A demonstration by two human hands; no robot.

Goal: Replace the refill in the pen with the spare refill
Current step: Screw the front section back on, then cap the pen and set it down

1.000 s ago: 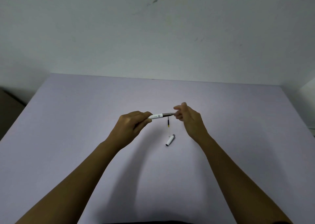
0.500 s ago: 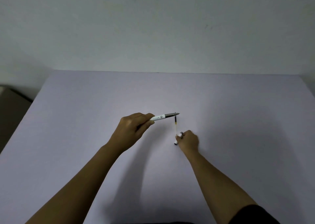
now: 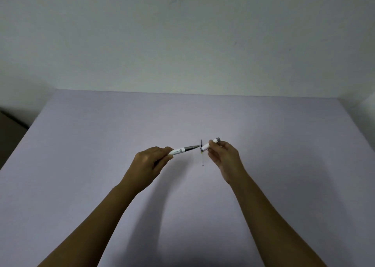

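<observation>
A white pen [image 3: 183,150] with a dark grey tip section is held almost level, its point directed toward three o'clock. Its white, grey-ended cap [image 3: 211,143] is tilted toward two o'clock. A thin refill [image 3: 202,155] is seen between them, aligned twelve to six.

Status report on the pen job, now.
Left hand grips pen, tip toward right. Right hand holds cap, mouth facing tip. Loose refill on table beneath. Path clear.
</observation>
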